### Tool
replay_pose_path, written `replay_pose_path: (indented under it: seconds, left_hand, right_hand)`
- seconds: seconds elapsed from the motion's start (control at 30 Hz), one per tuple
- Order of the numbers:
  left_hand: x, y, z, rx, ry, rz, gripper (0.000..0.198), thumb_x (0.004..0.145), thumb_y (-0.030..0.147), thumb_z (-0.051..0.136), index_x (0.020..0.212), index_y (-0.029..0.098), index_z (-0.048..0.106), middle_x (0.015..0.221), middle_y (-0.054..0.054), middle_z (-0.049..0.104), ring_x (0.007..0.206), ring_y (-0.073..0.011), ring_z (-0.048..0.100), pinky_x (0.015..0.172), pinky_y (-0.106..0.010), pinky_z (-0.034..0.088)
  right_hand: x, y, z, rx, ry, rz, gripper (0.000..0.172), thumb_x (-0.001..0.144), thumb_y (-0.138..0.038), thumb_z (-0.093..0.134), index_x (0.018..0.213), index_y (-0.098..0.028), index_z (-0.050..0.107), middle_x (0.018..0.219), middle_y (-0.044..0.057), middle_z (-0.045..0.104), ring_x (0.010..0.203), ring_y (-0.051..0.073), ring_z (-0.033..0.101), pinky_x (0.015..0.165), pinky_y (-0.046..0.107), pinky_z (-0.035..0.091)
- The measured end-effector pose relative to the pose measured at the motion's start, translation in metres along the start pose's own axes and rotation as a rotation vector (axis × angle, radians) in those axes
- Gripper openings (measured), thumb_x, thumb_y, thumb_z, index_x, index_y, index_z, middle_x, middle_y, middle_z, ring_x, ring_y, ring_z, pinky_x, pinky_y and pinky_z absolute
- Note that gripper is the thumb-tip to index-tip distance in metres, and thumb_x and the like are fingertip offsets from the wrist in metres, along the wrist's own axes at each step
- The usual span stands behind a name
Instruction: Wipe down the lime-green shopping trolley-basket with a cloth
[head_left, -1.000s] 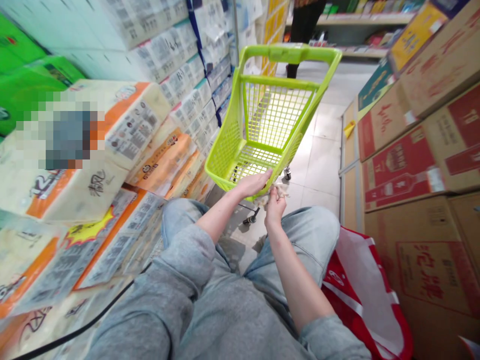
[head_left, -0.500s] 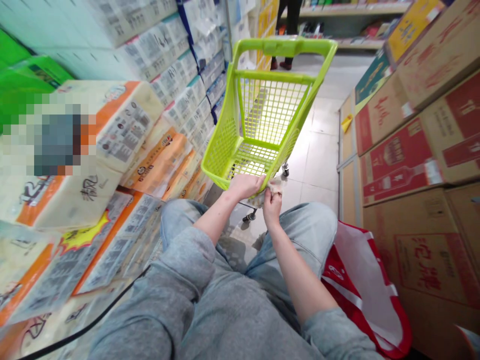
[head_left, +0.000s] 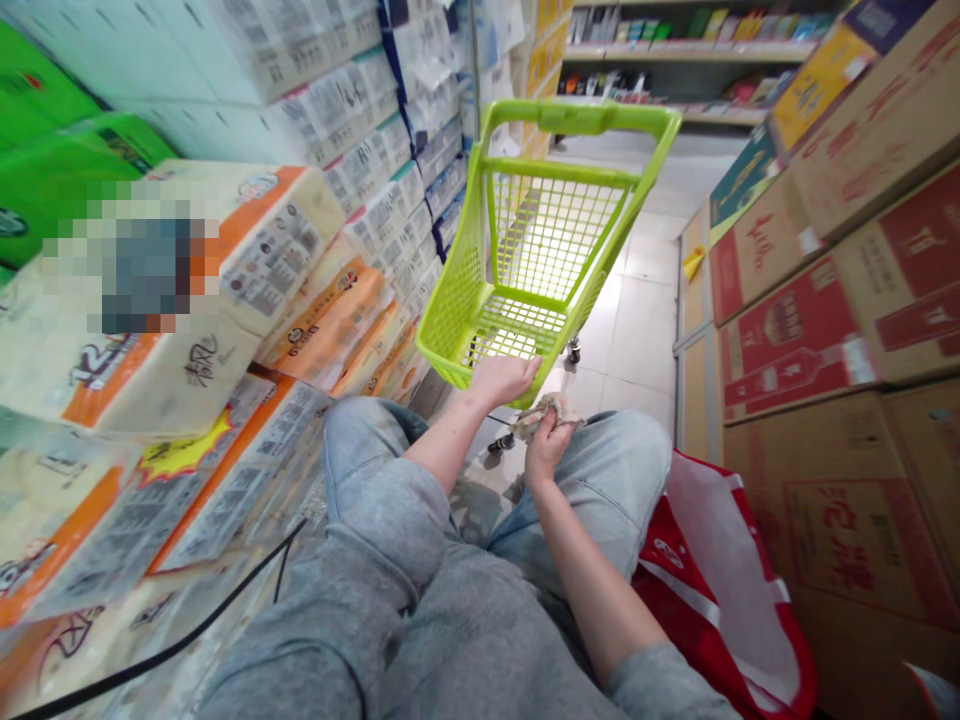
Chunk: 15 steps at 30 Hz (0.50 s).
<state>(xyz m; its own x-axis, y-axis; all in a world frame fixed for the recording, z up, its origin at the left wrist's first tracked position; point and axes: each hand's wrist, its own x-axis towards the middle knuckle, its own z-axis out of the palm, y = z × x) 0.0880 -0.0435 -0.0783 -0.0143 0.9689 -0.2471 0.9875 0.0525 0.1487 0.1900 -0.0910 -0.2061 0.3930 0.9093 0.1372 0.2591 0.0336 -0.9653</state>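
A lime-green plastic shopping cart (head_left: 454, 310) stands in front of my knees, its lattice basket facing me. My left hand (head_left: 506, 379) is closed over the near rim of the basket, with the fingertips partly hidden. Just below and to the right of that rim, my right hand (head_left: 547, 448) pinches a crumpled, dirty-white cloth (head_left: 559, 407). The cloth hangs apart from the rim, and part of it reaches left under the basket. Nothing lies in the visible part of the basket.
Packs of tissue paper (head_left: 277, 255) are stacked along the left. Cardboard cartons (head_left: 795, 340) form a wall on the right. A red and white bag (head_left: 731, 590) rests beside my right knee. Shelves (head_left: 690, 50) with goods cross the far end. A black cable (head_left: 172, 650) runs at lower left.
My right hand has drawn the cloth down and away from the basket rim. My left hand stays on the rim. The person's legs at the far end have gone out of view.
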Motion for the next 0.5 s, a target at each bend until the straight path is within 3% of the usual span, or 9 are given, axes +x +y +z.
replay_pose_path:
  seconds: [0.17, 0.37, 0.5]
  left_hand:
    - [0.002, 0.001, -0.001, 0.022, -0.018, 0.008, 0.062, 0.094, 0.050, 0.012, 0.108, 0.021, 0.064, 0.105, -0.010, 0.068, 0.101, -0.0231, 0.062, 0.085, -0.034, 0.044]
    - [0.008, -0.002, 0.001, 0.016, 0.023, -0.016, 0.069, 0.094, 0.051, 0.006, 0.098, 0.020, 0.068, 0.100, -0.011, 0.069, 0.098, -0.0244, 0.063, 0.082, -0.035, 0.046]
    - [0.011, -0.001, 0.000, 0.018, 0.012, -0.016, 0.065, 0.094, 0.052, 0.010, 0.103, 0.020, 0.067, 0.102, -0.010, 0.069, 0.099, -0.0237, 0.063, 0.084, -0.035, 0.045]
  right_hand:
    - [0.007, -0.009, 0.006, 0.102, -0.152, -0.056, 0.033, 0.086, -0.046, 0.044, 0.095, -0.017, 0.054, 0.090, 0.007, 0.060, 0.083, 0.018, 0.056, 0.077, 0.031, 0.044]
    - [0.016, 0.026, 0.011, -0.048, -0.199, 0.006, 0.033, 0.076, -0.050, 0.053, 0.070, -0.017, 0.058, 0.082, 0.006, 0.052, 0.084, 0.020, 0.051, 0.080, 0.035, 0.042]
    - [0.008, 0.015, 0.008, 0.013, -0.168, 0.012, 0.031, 0.079, -0.048, 0.051, 0.079, -0.017, 0.058, 0.079, 0.002, 0.053, 0.078, 0.017, 0.051, 0.076, 0.030, 0.042]
